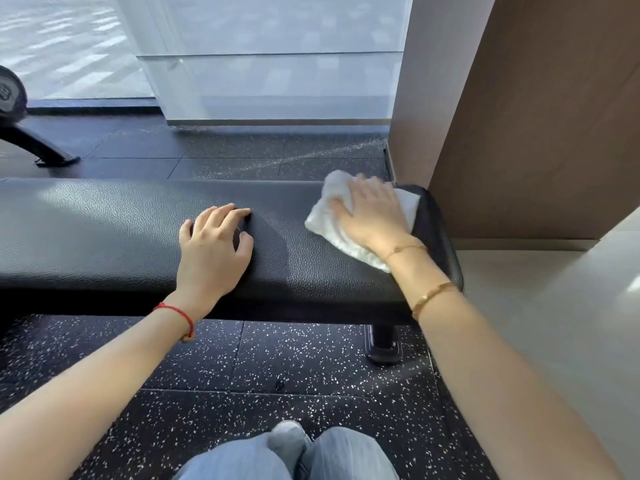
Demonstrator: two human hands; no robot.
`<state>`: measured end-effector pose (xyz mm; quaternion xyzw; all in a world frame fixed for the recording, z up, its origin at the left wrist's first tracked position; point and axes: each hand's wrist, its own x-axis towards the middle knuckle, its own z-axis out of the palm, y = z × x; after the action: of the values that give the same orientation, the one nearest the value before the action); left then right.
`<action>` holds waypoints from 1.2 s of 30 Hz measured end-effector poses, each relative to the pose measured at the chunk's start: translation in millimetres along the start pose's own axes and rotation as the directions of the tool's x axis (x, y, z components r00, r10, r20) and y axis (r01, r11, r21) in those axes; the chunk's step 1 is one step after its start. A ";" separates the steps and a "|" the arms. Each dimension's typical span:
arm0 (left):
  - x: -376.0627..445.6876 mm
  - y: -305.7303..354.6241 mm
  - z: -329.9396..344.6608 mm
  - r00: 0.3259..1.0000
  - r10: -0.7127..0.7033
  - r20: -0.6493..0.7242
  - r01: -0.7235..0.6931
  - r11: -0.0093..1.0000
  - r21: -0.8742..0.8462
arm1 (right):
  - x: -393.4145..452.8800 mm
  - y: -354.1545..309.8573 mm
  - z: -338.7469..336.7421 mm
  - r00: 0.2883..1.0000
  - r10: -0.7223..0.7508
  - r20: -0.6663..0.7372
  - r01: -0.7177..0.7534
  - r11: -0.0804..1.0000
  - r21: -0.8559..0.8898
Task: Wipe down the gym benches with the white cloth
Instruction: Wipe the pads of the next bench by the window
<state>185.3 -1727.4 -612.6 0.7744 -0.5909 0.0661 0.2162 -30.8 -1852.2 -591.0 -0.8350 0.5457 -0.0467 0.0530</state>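
- At the far left we see a dark machine leg (38,147) standing on the floor behind the bench, its foot resting on the black tiles.
- Across the middle runs the bench (104,230), a long black padded top with a leather-like grain, lying crosswise in front of us and reaching from the left edge to the wall on the right.
- Our left hand (213,252) rests on the bench top near its middle, palm down; the fingers are spread and bent a little at the tips, pressing on the padding and grasping nothing.
- A red string bracelet (176,315) sits on that wrist.
- Under the bench lies the speckled floor (277,362), black rubber tiles with white flecks, and our knees in pale jeans (287,455) show at the bottom edge.
- A single black bench foot (384,342) stands on the floor below the right end.
- The white cloth (329,223) lies bunched on the right end of the bench top, stopping just short of the rounded end.
- Our right hand (372,216) lies flat on the cloth, fingers straight and together, pressing it onto the padding rather than clutching it.
- Two gold bracelets (431,296) circle the right wrist and forearm.
- Behind the bench we see frosted glass (270,64), and to the right a brown wall panel (554,116) close by the bench end.
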 end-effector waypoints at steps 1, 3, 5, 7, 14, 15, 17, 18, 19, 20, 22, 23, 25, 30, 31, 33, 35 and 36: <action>0.1 -0.8 0.4 1.000 -0.001 0.000 0.001 1.000 -0.001 | -2.0 -13.6 2.5 0.997 -0.075 -0.001 0.075 0.997 0.013; 0.6 -2.9 1.3 1.000 0.000 0.000 0.000 1.000 0.000 | -26.3 -31.9 12.5 0.975 -0.220 -0.006 0.220 0.974 0.052; 0.6 -4.4 1.5 1.000 0.003 0.004 -0.003 1.000 0.002 | -58.5 -28.6 19.8 0.955 -0.296 -0.032 0.297 0.950 0.093; 0.5 -5.5 1.8 1.000 0.012 0.005 -0.012 1.000 0.016 | -73.9 -9.6 20.0 0.960 -0.278 -0.043 0.281 0.952 0.123; 0.9 -4.0 2.4 1.000 0.006 0.001 -0.006 1.000 0.019 | 16.2 9.4 4.5 0.999 -0.047 0.020 0.047 0.999 -0.006; 0.9 -3.9 1.9 1.000 0.003 0.001 -0.003 1.000 0.015 | 28.7 -4.3 5.4 0.997 -0.071 0.042 0.071 0.997 0.001; 0.9 -4.1 1.1 1.000 -0.002 0.001 0.002 1.000 0.008 | 38.9 -33.3 8.7 0.987 -0.149 0.062 0.148 0.989 0.027; 0.8 -5.0 0.9 1.000 0.000 0.001 0.000 1.000 0.007 | 35.1 -44.3 11.5 0.979 -0.197 0.058 0.194 0.980 0.044; 1.0 -6.5 0.8 1.000 0.006 0.002 -0.006 1.000 0.008 | 25.5 -50.2 14.3 0.968 -0.247 0.045 0.244 0.968 0.063; 0.9 -8.2 1.2 1.000 0.012 0.002 -0.012 1.000 0.006 | 10.6 -50.5 16.4 0.955 -0.296 0.025 0.293 0.953 0.083; 0.8 -11.7 2.2 1.000 0.015 0.003 -0.015 1.000 -0.002 | -24.3 -36.1 17.7 0.934 -0.358 -0.009 0.356 0.927 0.116; 0.8 -12.5 2.6 1.000 0.015 0.001 -0.015 1.000 -0.003 | -40.1 -22.6 15.6 0.932 -0.363 -0.011 0.361 0.925 0.120; 0.5 -11.9 3.4 1.000 0.013 -0.008 -0.013 1.000 0.000 | -67.6 7.9 8.4 0.938 -0.348 -0.007 0.347 0.933 0.096; 0.6 -5.2 4.7 1.000 -0.023 -0.017 0.023 1.000 -0.008 | -125.5 27.2 16.0 0.906 -0.412 -0.093 0.394 0.904 -0.168; 0.8 -4.7 5.0 0.999 -0.029 -0.017 0.029 1.000 -0.006 | -130.3 21.6 21.5 0.901 -0.420 -0.112 0.392 0.896 -0.210; 1.0 -4.3 5.6 0.999 -0.032 -0.017 0.032 0.999 -0.003 | -128.9 2.4 31.3 0.890 -0.431 -0.147 0.385 0.885 -0.262; 1.1 -4.0 5.5 0.999 -0.033 -0.019 0.032 0.999 -0.014 | -120.1 -28.1 39.0 0.870 -0.460 -0.177 0.399 0.869 -0.293; 1.2 -4.1 4.9 0.999 -0.034 -0.021 0.033 0.999 -0.027 | -115.5 -43.9 41.5 0.868 -0.463 -0.179 0.400 0.867 -0.298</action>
<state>188.8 -1729.6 -617.6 0.7805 -0.5764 0.0628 0.2337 -31.6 -1727.3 -628.4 -0.9238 0.3474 -0.0906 -0.1329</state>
